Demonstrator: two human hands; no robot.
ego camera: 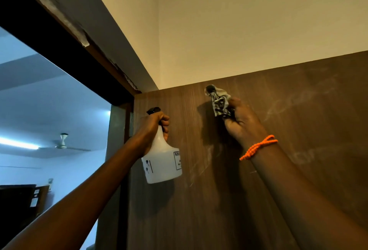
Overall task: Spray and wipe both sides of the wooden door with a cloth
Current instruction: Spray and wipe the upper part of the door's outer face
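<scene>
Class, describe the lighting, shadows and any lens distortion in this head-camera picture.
Head view: warm, dim light on the door, cold blue light in the room beyond; the cloth and right hand cast a dark shadow leftward; wide-angle lens bends the door frame.

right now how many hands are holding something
2: the left hand grips the spray bottle by its neck, and the right hand holds the cloth high on the wooden door.
</scene>
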